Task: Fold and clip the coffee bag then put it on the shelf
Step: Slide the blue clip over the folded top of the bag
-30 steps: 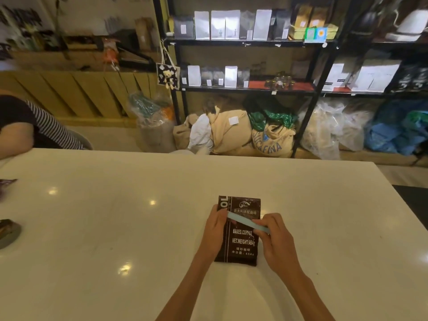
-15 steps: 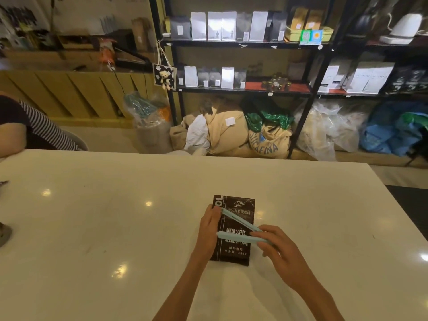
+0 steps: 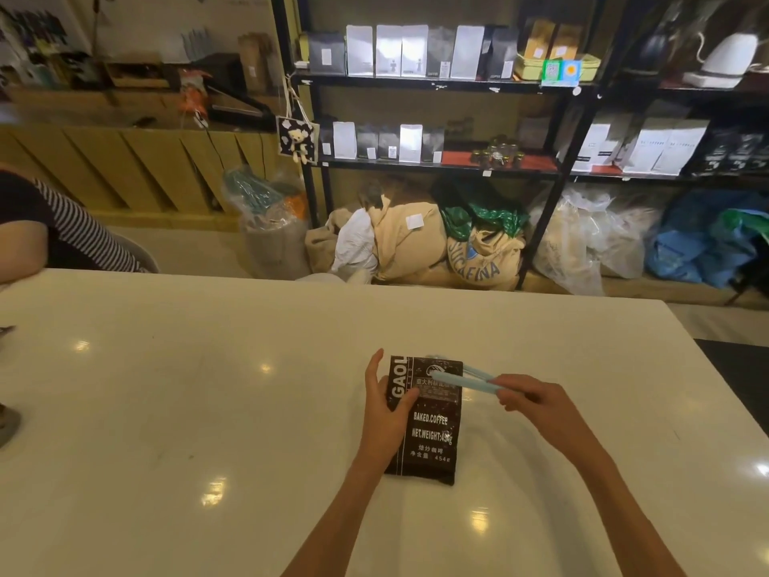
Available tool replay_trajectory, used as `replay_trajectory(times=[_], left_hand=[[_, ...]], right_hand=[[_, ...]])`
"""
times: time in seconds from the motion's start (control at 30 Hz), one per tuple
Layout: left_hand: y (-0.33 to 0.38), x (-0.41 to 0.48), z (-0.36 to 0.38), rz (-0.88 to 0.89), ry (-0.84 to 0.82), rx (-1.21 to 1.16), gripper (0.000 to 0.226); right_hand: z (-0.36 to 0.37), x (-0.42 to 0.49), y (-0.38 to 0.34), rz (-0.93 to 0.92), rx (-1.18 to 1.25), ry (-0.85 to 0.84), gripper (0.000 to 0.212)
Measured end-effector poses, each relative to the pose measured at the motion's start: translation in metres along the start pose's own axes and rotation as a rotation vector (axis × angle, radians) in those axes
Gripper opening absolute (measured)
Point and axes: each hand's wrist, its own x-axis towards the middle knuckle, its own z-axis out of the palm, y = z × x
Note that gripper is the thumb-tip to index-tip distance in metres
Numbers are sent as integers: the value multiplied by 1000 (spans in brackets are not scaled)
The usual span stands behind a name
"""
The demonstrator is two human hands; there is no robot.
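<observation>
- The dark brown foil coffee bag with white lettering lies flat on the glossy white table, its top edge pointing toward the black metal shelf unit across the room.
- A second ago the long pale blue plastic sealing clip lay slantwise over the middle of the bag; now it has moved up and out to the bag's upper right corner, its two arms spread in a narrow V.
- The right hand pinches the clip's hinged end between fingertips, off to the right of the bag.
- The left hand has shifted from the bag's left edge to lie across it, thumb pressed on the printed face, fingers loosely curled around the side, pinning it down.
- I'd say the clip is opened and lined up to slide across the top; whether that top is folded over I can't make out.
- The clip isn't shut yet, and the shelf is well apart from the bag.
</observation>
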Motion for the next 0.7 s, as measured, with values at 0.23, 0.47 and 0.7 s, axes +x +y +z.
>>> replay_trajectory(times=[0.23,0.47,0.7], left_hand=[[1,2,0,-47,-10,-6,94],[-4,9,-1,-98,-20,23,101],[-7,17,-3,-90,-14,81,103]], right_hand=[[28,17,-13,29,55,-43,41],[47,27,-16,81,107,-47,68],[62,35,-12,144,182,11,73]])
